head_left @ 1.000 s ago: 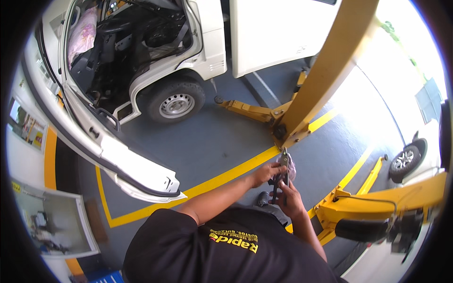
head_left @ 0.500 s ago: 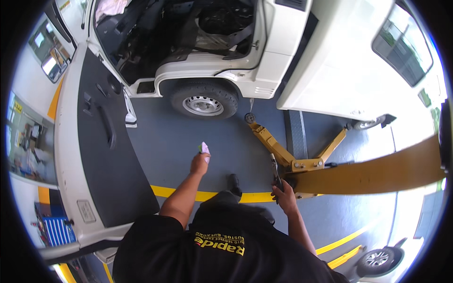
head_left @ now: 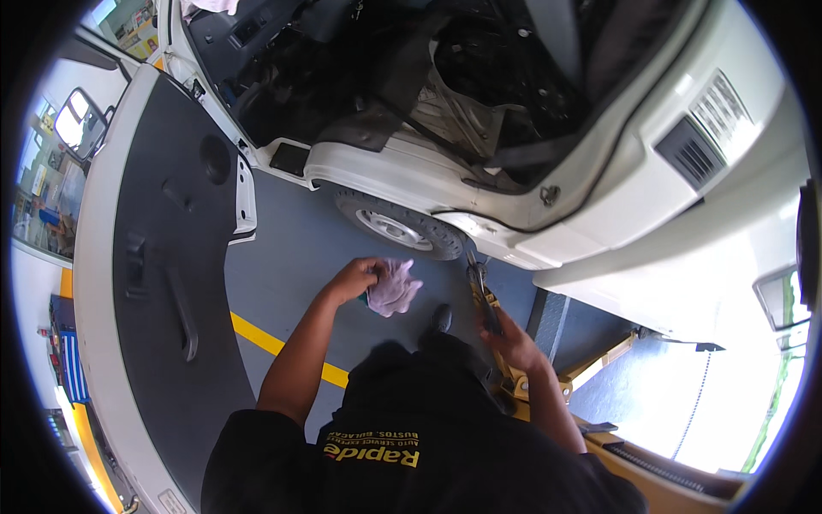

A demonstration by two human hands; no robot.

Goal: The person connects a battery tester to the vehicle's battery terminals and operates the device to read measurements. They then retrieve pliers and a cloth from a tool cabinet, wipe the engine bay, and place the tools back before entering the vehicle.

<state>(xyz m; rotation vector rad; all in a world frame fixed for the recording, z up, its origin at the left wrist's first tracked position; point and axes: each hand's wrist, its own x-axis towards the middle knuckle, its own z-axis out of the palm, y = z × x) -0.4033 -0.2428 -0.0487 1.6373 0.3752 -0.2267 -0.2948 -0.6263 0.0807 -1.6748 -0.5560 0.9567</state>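
Grey floor (head_left: 287, 248) fills the pocket between the open door (head_left: 184, 248) and the white vehicle (head_left: 368, 163), crossed low down by 1 yellow line (head_left: 257, 334). The door's dark inner panel bounds the room on the left, its near edge running down beside the left forearm; the cab sill and the front wheel (head_left: 398, 227) close off the far side. Between door and left hand (head_left: 353, 281) the floor lies open, while the right side is tighter, with a yellow lift arm (head_left: 604, 360) angling up past the right forearm and 1 dark shoe (head_left: 442, 318) on the floor between the 2 hands. The left hand is closed on a lilac cloth bundle (head_left: 394, 287), fingers and thumb pinching its left edge so that most of it sticks out to the right, below the wheel in the view and apart from it; whether it is a rag or a glove I cannot tell. The right hand (head_left: 514, 343) is wrapped around the dark handle of a slim tool (head_left: 485, 300), its metal end pointing up and away from the person, close to the wheel's right edge in the view; contact there cannot be judged.
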